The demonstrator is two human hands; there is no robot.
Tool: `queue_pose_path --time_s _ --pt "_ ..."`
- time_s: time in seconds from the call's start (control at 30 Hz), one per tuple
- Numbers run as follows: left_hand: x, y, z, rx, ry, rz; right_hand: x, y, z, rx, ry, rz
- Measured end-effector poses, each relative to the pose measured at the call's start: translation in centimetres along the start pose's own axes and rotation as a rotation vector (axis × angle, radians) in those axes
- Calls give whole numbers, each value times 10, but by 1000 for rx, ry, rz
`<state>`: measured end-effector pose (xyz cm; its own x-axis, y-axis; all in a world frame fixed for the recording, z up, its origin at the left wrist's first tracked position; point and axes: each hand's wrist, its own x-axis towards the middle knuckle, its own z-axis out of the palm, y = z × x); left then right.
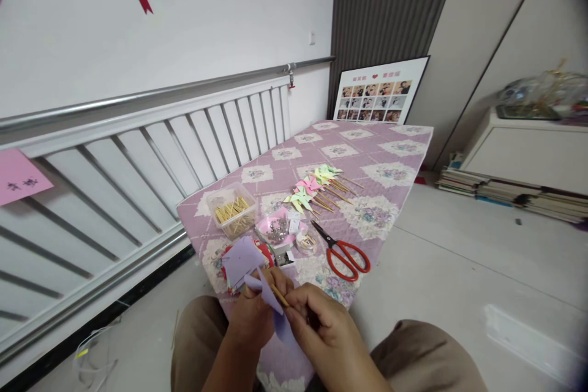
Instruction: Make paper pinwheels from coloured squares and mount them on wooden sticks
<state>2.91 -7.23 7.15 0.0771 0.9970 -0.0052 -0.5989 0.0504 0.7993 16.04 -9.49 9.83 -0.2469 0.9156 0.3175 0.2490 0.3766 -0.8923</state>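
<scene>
Just over the near edge of the table, my left hand grips a purple paper pinwheel with its blades folded. My right hand pinches a short wooden stick against the pinwheel's middle; the stick's far end is hidden. Beyond my left hand lies a stack of purple paper squares on red patterned material. Small metal pieces fill a pink dish, and a round clear tub beside it holds small light pieces. Red-handled scissors lie to the right, blades pointing away from me.
Several green, yellow and pink paper pinwheels on sticks lie farther back. A clear box of short wooden sticks stands at left. The flowered tablecloth covers the table, with a white radiator along its left side.
</scene>
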Motion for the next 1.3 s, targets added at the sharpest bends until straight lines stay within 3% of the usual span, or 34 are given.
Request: queue_pose_path --time_s 0.33,0.53,0.7,0.97,1.13,1.3 --pt "1 -3 3 -115 -124 -2 -1 7 -3 -73 21 -73" --pt "1 -4 8 -159 -46 -43 -1 11 -5 -8 13 -7" --pt "0 -8 11 -199 106 -45 1 17 -6 48 4 77" --pt "1 -3 23 -59 186 -32 6 26 -3 245 21 166" --pt "7 -10 17 11 247 -41 7 45 11 383 32 315" --pt "13 -20 7 51 275 -60 9 59 17 430 -20 333"
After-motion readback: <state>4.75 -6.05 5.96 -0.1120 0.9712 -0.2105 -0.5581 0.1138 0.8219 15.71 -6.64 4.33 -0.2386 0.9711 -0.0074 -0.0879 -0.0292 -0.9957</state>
